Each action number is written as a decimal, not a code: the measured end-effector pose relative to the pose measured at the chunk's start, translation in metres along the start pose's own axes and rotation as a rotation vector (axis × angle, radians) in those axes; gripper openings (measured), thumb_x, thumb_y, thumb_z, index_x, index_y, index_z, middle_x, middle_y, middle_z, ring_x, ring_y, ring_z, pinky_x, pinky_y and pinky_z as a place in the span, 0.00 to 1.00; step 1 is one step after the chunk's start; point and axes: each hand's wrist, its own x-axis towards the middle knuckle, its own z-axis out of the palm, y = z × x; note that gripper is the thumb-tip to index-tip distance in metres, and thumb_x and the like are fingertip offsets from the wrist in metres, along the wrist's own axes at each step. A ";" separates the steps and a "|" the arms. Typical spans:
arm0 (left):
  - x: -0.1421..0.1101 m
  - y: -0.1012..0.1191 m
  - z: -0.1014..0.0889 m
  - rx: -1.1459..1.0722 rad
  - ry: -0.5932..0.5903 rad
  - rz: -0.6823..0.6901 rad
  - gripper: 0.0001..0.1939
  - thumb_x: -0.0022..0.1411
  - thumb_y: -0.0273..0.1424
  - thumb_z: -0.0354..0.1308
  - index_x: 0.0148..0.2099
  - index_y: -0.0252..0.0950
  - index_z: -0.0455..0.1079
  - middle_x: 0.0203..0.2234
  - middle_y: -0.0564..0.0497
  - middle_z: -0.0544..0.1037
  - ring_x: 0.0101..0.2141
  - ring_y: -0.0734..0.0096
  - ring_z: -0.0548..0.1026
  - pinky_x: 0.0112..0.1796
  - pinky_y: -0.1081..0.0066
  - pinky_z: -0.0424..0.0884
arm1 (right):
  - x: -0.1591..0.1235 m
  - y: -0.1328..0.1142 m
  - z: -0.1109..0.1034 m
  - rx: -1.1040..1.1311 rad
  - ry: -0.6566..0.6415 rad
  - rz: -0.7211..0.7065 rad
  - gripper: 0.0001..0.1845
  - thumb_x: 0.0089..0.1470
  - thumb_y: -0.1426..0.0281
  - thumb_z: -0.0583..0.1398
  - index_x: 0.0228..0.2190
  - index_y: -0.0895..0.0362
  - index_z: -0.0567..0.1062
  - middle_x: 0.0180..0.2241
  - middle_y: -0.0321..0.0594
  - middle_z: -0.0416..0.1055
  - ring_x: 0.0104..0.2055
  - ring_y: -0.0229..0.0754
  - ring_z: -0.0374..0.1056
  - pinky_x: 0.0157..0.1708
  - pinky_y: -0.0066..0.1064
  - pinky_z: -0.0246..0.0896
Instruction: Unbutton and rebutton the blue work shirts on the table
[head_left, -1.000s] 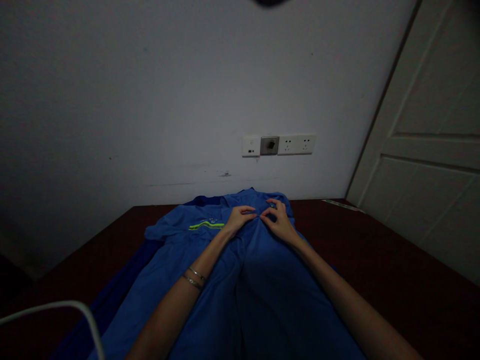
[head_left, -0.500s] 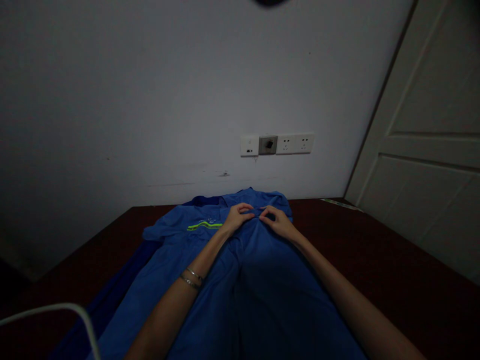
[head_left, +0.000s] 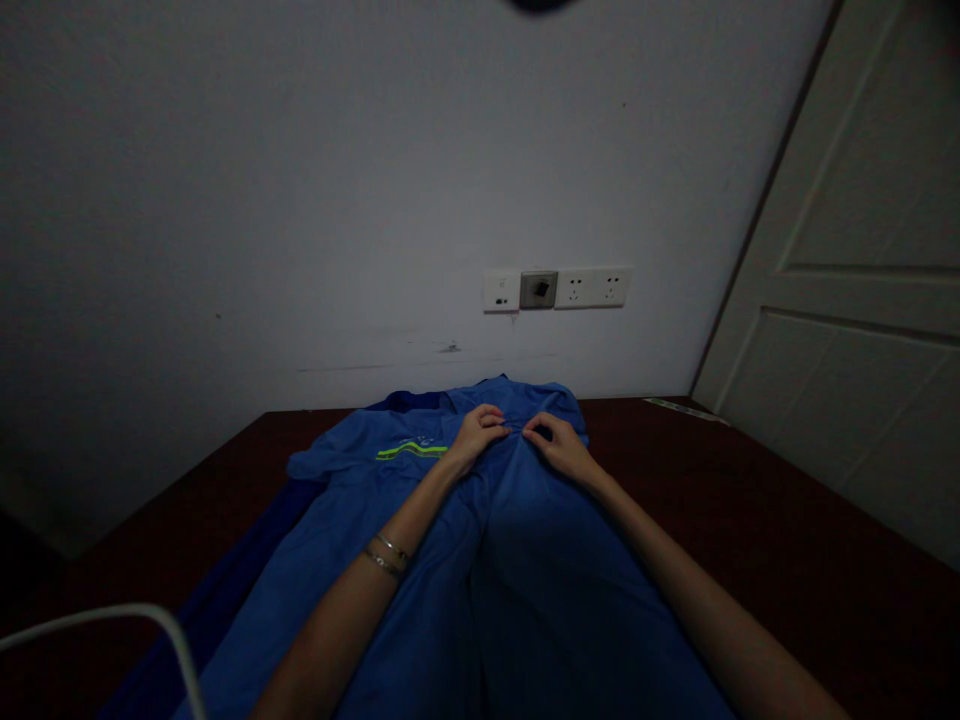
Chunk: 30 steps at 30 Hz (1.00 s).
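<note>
A long blue garment, which looks like a coat (head_left: pixel 300 570), lies spread over a dark red tabletop, with a yellow-green stripe (head_left: pixel 411 452) across its left chest. My left hand (head_left: pixel 475 436) pinches the cloth near the upper middle of the coat, thumb against fingers. Close on its right, my right hand (head_left: pixel 558 446) pinches the same area between thumb and index finger. Between the two hands the fabric is gathered in small creases. Whether a button or other fastener sits under the fingertips is too dark to tell. Two bracelets circle my left wrist.
Behind the dark red table (head_left: pixel 675 490) rises a pale wall with a row of sockets (head_left: pixel 592 288). A white panelled door (head_left: pixel 855 350) stands at the right. A thin patterned strip (head_left: pixel 685 409) lies at the table's back right edge. A white cable (head_left: pixel 142 610) curves in at lower left.
Both hands stay at the same spot on the coat. The right fingers have closed slightly and shifted a little; the view has moved by a few pixels.
</note>
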 end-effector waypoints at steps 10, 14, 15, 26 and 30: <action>0.002 -0.005 0.003 0.064 0.157 -0.006 0.16 0.37 0.25 0.64 0.34 0.31 0.72 0.28 0.48 0.76 0.29 0.71 0.72 0.34 0.72 0.67 | -0.005 -0.011 0.002 -0.336 0.221 -0.136 0.05 0.48 0.67 0.57 0.28 0.54 0.72 0.45 0.44 0.59 0.49 0.48 0.53 0.47 0.44 0.50; 0.001 -0.006 0.005 0.108 0.185 -0.006 0.14 0.39 0.24 0.62 0.34 0.32 0.74 0.27 0.48 0.77 0.28 0.71 0.72 0.34 0.71 0.67 | -0.007 -0.022 0.007 -0.310 0.179 -0.104 0.07 0.52 0.68 0.52 0.31 0.56 0.69 0.39 0.44 0.64 0.42 0.44 0.60 0.42 0.37 0.55; 0.001 -0.006 0.005 0.120 0.189 -0.005 0.13 0.40 0.24 0.62 0.34 0.32 0.74 0.27 0.48 0.77 0.28 0.71 0.72 0.34 0.71 0.67 | -0.007 -0.022 0.008 -0.291 0.151 -0.090 0.08 0.54 0.68 0.51 0.32 0.56 0.69 0.36 0.43 0.65 0.40 0.42 0.61 0.41 0.35 0.56; -0.001 -0.002 0.007 0.097 0.197 -0.008 0.12 0.40 0.27 0.63 0.32 0.31 0.74 0.26 0.48 0.76 0.27 0.72 0.71 0.32 0.72 0.66 | -0.010 -0.013 0.015 -0.189 0.031 -0.049 0.08 0.56 0.68 0.47 0.35 0.56 0.64 0.31 0.38 0.67 0.33 0.38 0.64 0.34 0.29 0.57; -0.002 -0.004 0.007 0.040 0.208 -0.061 0.15 0.38 0.27 0.64 0.33 0.31 0.74 0.25 0.48 0.76 0.26 0.73 0.71 0.31 0.73 0.65 | -0.011 -0.015 0.016 -0.214 0.034 -0.079 0.08 0.56 0.68 0.47 0.34 0.56 0.64 0.31 0.39 0.67 0.34 0.39 0.63 0.35 0.29 0.56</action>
